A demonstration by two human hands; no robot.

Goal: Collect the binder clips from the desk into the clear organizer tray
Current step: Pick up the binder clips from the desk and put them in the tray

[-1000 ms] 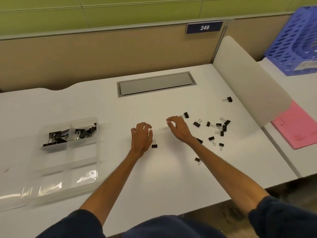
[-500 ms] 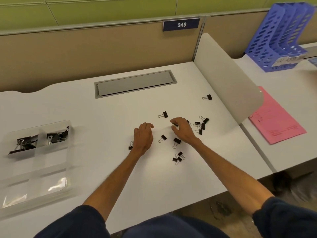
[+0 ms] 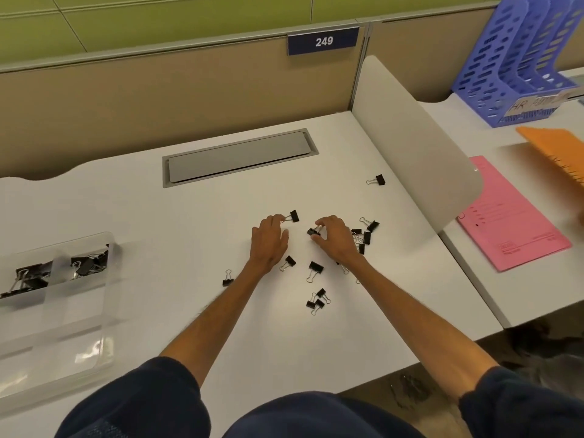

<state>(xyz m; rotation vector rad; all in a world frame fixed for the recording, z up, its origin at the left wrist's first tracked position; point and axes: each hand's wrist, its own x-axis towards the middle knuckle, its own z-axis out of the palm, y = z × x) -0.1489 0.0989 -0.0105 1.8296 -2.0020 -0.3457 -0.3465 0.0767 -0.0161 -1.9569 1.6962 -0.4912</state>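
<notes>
Fingers of right hand (image 3: 335, 239) pinch binder clip (image 3: 313, 231), body leftward; left hand (image 3: 268, 243) touches second clip (image 3: 294, 215), grip unclear

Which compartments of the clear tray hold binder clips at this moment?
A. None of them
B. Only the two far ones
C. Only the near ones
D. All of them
B: the black clips lie in the two far compartments of the tray, while the near compartments show only clear plastic.
</notes>
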